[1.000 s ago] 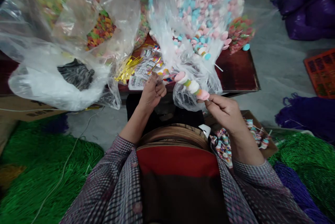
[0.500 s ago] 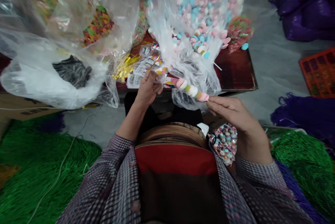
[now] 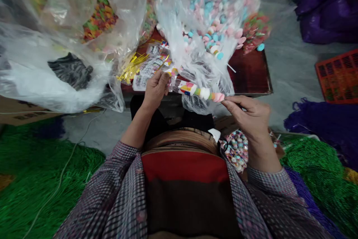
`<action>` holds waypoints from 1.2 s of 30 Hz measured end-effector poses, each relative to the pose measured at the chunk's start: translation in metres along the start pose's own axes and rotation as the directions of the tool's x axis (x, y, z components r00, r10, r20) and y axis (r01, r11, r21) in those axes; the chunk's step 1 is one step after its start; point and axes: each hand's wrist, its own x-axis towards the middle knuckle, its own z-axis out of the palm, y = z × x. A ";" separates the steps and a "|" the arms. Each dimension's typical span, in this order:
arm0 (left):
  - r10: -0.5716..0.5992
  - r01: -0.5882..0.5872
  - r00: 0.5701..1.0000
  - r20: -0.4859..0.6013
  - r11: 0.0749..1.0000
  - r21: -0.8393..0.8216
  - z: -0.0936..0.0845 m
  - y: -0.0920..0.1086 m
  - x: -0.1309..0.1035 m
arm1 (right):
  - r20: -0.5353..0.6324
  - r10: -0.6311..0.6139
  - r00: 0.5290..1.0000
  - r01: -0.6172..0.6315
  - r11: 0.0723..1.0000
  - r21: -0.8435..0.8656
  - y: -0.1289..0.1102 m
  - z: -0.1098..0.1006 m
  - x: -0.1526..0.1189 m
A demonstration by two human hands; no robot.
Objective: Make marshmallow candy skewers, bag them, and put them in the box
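A candy skewer (image 3: pixel 208 94) of white, pink, green and orange pieces lies slanted between my hands, its left part inside a printed clear wrapper (image 3: pixel 183 86). My left hand (image 3: pixel 156 88) pinches the left end of the wrapper. At the pink end of the skewer, the fingertips of my right hand (image 3: pixel 247 112) are closed on the stick, which is mostly hidden. Printed wrappers (image 3: pixel 152 65) lie just beyond my left hand, beside gold twist ties (image 3: pixel 134 67). Past the skewer, a clear bag of pink, white and blue candies (image 3: pixel 214 4) rests on the table (image 3: pixel 253 71).
Bags of gummy candy (image 3: pixel 100 19) and a white plastic bag (image 3: pixel 36 78) cover the table's left side. On the right are an orange crate (image 3: pixel 338 76), purple sacks (image 3: pixel 330 8) and green strands (image 3: pixel 313 172). A bag of wrapped candies (image 3: pixel 236 149) stands below my right hand.
The wrapper now covers the skewer's left part, where more candy was bare before. My right hand has turned slightly, and the whole view has shifted a little.
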 end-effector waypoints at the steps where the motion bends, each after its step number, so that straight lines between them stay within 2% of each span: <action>1: 0.037 -0.039 0.998 0.041 0.998 0.053 -0.001 0.000 0.000 | -0.002 -0.035 0.999 0.035 0.999 -0.025 0.003 -0.001 0.001; 3: 0.084 -0.094 0.992 0.091 0.989 0.118 -0.003 0.000 0.001 | 0.007 -0.094 0.996 0.094 0.992 -0.089 0.008 -0.001 0.002; 7: 0.106 -0.119 0.990 0.096 0.984 0.134 -0.005 0.004 0.001 | 0.027 -0.121 0.992 0.124 0.976 -0.179 0.016 -0.001 0.001; 13: 0.099 -0.130 0.982 0.161 0.971 0.198 -0.004 0.008 -0.002 | 0.066 -0.066 0.996 0.067 0.998 -0.013 0.013 0.004 0.000; 16: 0.102 -0.138 0.976 0.193 0.973 0.186 0.002 0.014 -0.003 | 0.024 0.009 1.000 -0.010 0.999 0.041 0.013 0.011 0.001; 18: 0.074 -0.092 0.982 0.176 0.991 0.096 0.008 0.023 -0.005 | -0.011 0.087 0.996 -0.086 0.991 0.100 0.013 0.017 0.000; 20: 0.023 -0.012 0.985 0.171 0.998 -0.063 0.015 0.036 -0.009 | -0.025 0.185 0.982 -0.178 0.967 0.182 0.013 0.025 -0.001; 23: -0.017 0.101 0.963 0.268 0.948 -0.303 0.024 0.053 -0.017 | -0.030 0.335 0.942 -0.308 0.896 0.320 0.011 0.037 -0.002; 26: 0.036 0.079 0.958 0.283 0.919 -0.386 0.031 0.057 -0.025 | -0.028 0.391 0.920 -0.345 0.842 0.415 0.006 0.047 -0.002; 28: 0.027 0.059 0.970 0.240 0.937 -0.345 0.036 0.053 -0.028 | -0.020 0.367 0.930 -0.327 0.851 0.410 0.001 0.051 -0.002; 31: -0.028 0.088 0.982 0.186 0.943 -0.321 0.045 0.047 -0.029 | -0.018 0.262 0.965 -0.243 0.918 0.314 -0.007 0.054 -0.002; 33: -0.062 0.122 0.984 0.170 0.921 -0.370 0.051 0.046 -0.028 | -0.056 0.177 0.983 -0.160 0.960 0.228 -0.011 0.056 -0.003; 36: -0.106 0.158 0.983 0.147 0.899 -0.409 0.058 0.050 -0.028 | -0.149 0.085 0.985 -0.065 0.988 0.137 -0.016 0.063 -0.004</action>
